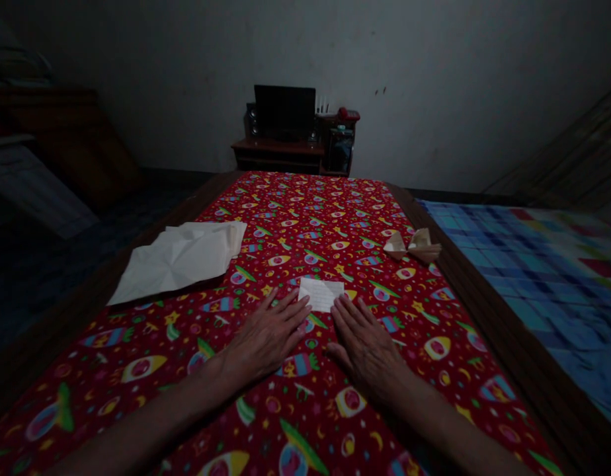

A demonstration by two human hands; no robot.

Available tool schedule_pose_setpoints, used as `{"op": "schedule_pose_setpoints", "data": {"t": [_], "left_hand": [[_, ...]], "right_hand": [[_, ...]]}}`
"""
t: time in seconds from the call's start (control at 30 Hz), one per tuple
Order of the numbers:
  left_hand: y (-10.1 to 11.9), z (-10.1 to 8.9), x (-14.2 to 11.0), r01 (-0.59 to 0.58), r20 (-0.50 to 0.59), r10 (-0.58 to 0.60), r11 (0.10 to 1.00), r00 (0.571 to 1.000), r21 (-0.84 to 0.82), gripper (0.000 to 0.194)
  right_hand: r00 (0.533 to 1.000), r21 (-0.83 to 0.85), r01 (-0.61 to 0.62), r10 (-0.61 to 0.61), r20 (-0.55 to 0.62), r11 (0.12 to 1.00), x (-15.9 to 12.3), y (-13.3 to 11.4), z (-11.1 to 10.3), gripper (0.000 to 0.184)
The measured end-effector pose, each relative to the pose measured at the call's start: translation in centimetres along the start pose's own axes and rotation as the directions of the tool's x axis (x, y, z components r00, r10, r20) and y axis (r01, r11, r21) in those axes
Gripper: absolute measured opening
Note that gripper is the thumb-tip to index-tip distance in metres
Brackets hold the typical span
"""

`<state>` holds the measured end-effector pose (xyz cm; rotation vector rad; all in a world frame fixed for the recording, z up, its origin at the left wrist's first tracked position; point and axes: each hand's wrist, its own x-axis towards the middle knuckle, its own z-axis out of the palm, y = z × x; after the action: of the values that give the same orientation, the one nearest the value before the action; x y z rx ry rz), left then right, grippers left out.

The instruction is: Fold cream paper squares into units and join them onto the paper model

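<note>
A small white square of folded paper [320, 295] with faint lines lies flat on the red patterned cloth [305, 231]. My left hand [270, 330] rests flat on the cloth, its fingertips at the paper's left edge. On the other side, my right hand [362, 340] lies with fingers stretched out, the tips touching the paper's lower right corner. Neither hand grips anything. A stack of creased white paper sheets [179, 258] sits to the left, away from my hands. Toward the right edge of the cloth stands a folded paper shape [415, 246] with two flared ends.
Beyond the far end of the table stand a dark monitor [285, 111] on a wooden desk [278, 151] and a red telephone [346, 114]. To the right is a surface with a blue checked cover [524, 277]. A wooden cabinet [72, 139] stands at the left. The room is dim.
</note>
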<state>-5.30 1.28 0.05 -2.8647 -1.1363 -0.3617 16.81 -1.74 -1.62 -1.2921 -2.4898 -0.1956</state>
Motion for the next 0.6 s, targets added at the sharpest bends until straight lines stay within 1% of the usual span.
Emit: {"op": "schedule_pose_setpoints", "data": {"t": [0.1,0.17,0.27,0.37,0.43,0.5,0.6], "left_hand": [[0.9,0.3,1.0,-0.025,-0.024,0.024,1.000,0.999,-0.005,0.042],[0.9,0.4,1.2,-0.023,-0.039,0.023,1.000,0.999,0.005,0.041],[0.3,0.4,0.5,0.008,-0.042,-0.007,1.000,0.999,0.026,0.038],[-0.3,0.3,-0.2,0.034,-0.059,-0.032,0.999,0.998,0.034,0.037],[-0.3,0.4,-0.4,0.044,-0.078,-0.041,0.998,0.996,0.036,0.036],[-0.1,0.7,-0.2,0.053,-0.099,-0.049,0.998,0.994,0.039,0.035],[0.1,1.3,0.1,0.060,-0.158,-0.056,0.998,0.986,0.022,0.033]], "right_hand": [[1.000,0.027,0.026,-0.026,0.003,0.999,0.7,-0.5,0.3,0.054],[1.000,0.020,0.026,-0.026,0.007,0.999,0.6,-0.2,0.2,0.050],[1.000,-0.008,0.003,-0.003,-0.011,1.000,-0.2,0.6,-0.1,0.043],[0.995,0.001,-0.044,0.044,-0.086,0.999,-0.7,1.3,-0.4,0.034],[0.987,0.064,-0.090,0.098,-0.130,0.994,-0.4,1.7,-0.6,0.028],[0.970,0.123,-0.177,0.194,-0.144,0.976,0.4,2.0,-0.8,0.025],[0.919,0.184,-0.344,0.370,-0.136,0.921,2.0,2.6,-0.7,0.024]]}}
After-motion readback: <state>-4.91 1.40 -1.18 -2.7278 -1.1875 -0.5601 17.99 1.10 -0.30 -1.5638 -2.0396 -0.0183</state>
